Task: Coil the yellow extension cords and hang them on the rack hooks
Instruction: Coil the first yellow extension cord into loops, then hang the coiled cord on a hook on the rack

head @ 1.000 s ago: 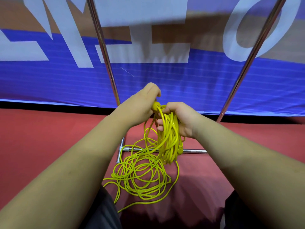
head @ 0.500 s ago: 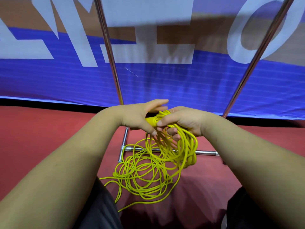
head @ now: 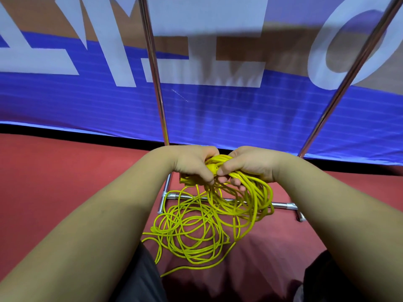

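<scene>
A yellow extension cord [head: 246,199] hangs as a bunched coil from both my hands, low over the floor. My left hand [head: 192,163] grips the coil's top and a yellow plug end from the left. My right hand [head: 250,164] grips the same bundle from the right, thumb on top. More of the yellow cord lies in a loose tangle [head: 192,234] on the red floor below. The metal rack [head: 156,73] stands just behind, with two upright poles and a bottom bar; its hooks are out of view.
A blue banner [head: 218,110] with large white letters hangs behind the rack. The rack's right pole [head: 340,94] leans outward. Red carpet [head: 65,171] covers the floor. My dark trouser legs [head: 139,280] fill the bottom edge.
Both hands have dropped lower with the coil. My left hand, which had its fingers stretched out, now closes round the bundle and plug. The coil has swung out to the right.
</scene>
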The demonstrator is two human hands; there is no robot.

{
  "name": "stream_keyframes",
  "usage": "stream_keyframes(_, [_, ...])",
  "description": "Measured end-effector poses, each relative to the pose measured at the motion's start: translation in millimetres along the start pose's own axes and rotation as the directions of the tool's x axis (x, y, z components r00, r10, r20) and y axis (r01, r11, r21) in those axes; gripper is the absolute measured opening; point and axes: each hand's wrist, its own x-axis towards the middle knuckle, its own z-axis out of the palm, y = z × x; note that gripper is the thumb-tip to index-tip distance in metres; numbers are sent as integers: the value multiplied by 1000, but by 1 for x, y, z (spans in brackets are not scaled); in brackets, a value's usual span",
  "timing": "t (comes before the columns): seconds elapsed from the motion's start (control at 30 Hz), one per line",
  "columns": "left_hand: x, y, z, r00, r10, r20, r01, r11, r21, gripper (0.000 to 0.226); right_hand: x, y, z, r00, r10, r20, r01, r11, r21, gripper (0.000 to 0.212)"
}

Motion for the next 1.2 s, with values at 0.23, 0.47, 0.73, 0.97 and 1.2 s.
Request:
stream_keyframes(0.23, [-1,0,-2,998,13,-69,-30,969,-245,53,2,-6,-9,985,-67,-156,71,997,23,19])
stream_keyframes(0.47, [-21,-8,-15,981,-64,-182,-39,858,-513,54,-7,-1,-20,891,-270,-365,120,915,-384,49])
stream_keyframes(0.73, [-36,15,-18,960,-118,-254,-15,883,-468,52,-7,-7,-7,720,-437,-539,135,850,-509,25])
stream_keyframes(0.97, [-41,46,-20,887,-95,-452,-83,930,-358,44,-22,-32,5,663,-416,-623,290,909,-299,14])
stream_keyframes(1.2, [-65,64,-40,795,-146,-588,-75,939,-335,18,-41,-55,4,640,-519,-566,303,848,-436,23])
